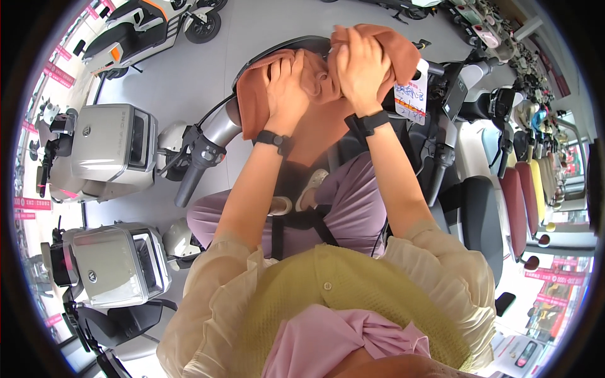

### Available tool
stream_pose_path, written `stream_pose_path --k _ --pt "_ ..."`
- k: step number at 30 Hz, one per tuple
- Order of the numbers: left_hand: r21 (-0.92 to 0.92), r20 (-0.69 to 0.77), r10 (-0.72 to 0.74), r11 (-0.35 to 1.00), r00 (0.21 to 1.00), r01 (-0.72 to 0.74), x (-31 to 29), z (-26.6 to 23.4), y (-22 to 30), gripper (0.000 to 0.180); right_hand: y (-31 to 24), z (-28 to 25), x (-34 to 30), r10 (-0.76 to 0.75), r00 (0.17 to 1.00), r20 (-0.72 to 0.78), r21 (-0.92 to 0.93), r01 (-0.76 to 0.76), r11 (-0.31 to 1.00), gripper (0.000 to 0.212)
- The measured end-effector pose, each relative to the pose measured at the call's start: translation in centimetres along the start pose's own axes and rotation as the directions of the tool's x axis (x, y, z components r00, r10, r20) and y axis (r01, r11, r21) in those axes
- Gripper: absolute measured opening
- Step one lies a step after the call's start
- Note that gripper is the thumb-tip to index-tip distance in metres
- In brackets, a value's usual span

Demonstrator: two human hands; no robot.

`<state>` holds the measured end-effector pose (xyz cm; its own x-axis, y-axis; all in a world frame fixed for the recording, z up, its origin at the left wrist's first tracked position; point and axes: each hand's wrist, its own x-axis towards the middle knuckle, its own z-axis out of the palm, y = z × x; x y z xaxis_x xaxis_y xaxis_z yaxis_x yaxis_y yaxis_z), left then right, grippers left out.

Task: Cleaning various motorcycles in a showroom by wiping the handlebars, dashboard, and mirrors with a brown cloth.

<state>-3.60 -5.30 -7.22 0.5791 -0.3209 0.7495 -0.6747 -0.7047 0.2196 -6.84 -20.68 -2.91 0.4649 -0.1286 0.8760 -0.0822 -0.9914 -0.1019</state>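
A reddish-brown cloth point(328, 129) is draped over the front of an electric scooter, bunched between my hands and hanging down toward my knees. My left hand point(288, 85) presses on its left part, fingers bent over the fabric. My right hand point(363, 70) holds a raised fold on the right, fingers curled over it. The panel under the cloth is mostly hidden; a dark curved rim point(277, 45) shows behind it. The scooter's left handlebar grip point(196, 173) and right handlebar grip point(439, 169) stick out toward me. Beside my right hand hangs a white tag point(411, 94) with handwriting.
Two pale grey scooters with boxy fronts, an upper one point(107, 142) and a lower one point(113, 264), stand at left. A white-and-black scooter point(135, 38) is at the far left. Rows of scooters with coloured seats point(513, 201) line the right. Grey floor point(252, 28) lies beyond.
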Motion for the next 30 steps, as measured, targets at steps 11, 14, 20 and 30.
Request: stream_pose_path --k 11,14,20,30 --pt "-0.048 -0.01 -0.023 0.999 1.0 0.022 -3.2 -2.1 0.4 0.064 -2.6 -0.3 -3.8 -0.105 0.983 0.151 0.315 0.053 0.948 0.044" --pt "-0.188 0.073 -0.071 0.979 0.995 0.084 -6.8 -4.1 1.5 0.066 -4.2 -0.4 -9.2 -0.029 0.909 0.415 0.635 -0.266 0.725 0.041" --pt "-0.283 0.167 -0.121 0.945 0.979 0.165 -11.0 -9.0 1.7 0.057 -7.0 -1.7 -13.6 -0.076 0.904 0.42 0.753 -0.3 0.585 0.04" --pt "0.158 -0.326 -0.223 0.945 0.919 0.285 -12.6 -15.3 -5.6 0.084 -17.4 -2.3 -6.7 -0.365 0.913 0.18 0.917 -0.022 0.398 0.046"
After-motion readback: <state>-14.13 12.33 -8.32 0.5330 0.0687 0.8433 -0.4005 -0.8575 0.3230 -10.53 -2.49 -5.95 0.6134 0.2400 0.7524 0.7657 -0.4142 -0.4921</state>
